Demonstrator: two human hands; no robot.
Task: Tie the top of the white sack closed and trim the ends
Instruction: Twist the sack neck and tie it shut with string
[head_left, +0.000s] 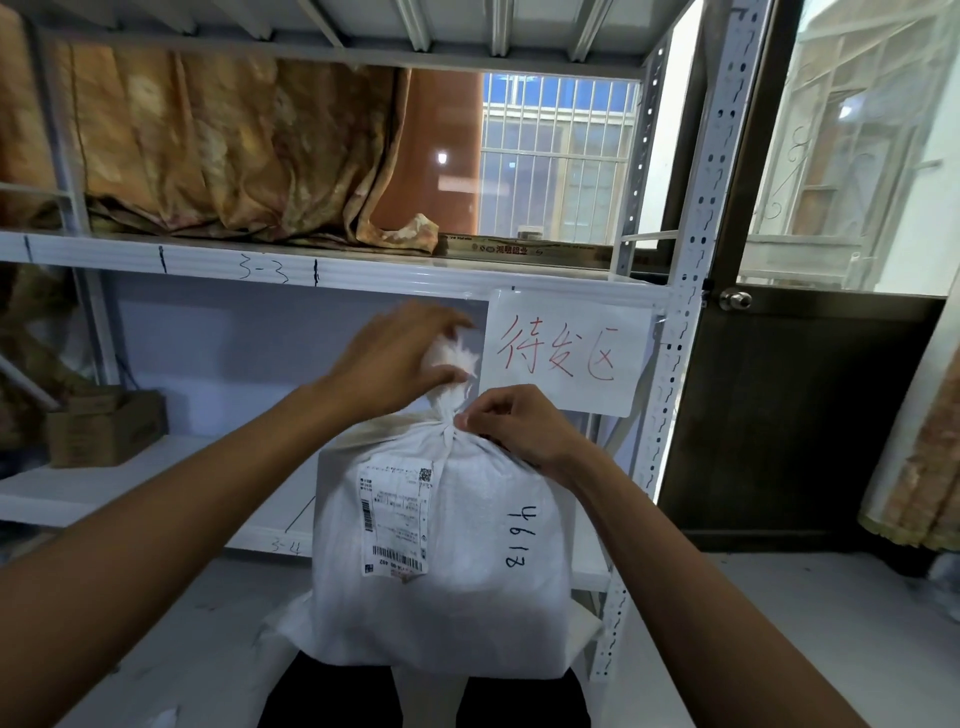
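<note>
Standing upright just in front of me, the white sack (457, 571) has its top bunched into a narrow neck. My left hand (395, 358) curls around the ruffled tuft above that neck. My right hand (511, 421) pinches the neck itself from the right, fingertips closed on the cloth. A shipping label (395, 519) sticks to the sack's front beside handwritten digits. Behind it stands a metal rack (363, 270), with a paper sign (566, 353) in red characters and 1 cardboard box (104, 426) on the lower shelf.
</note>
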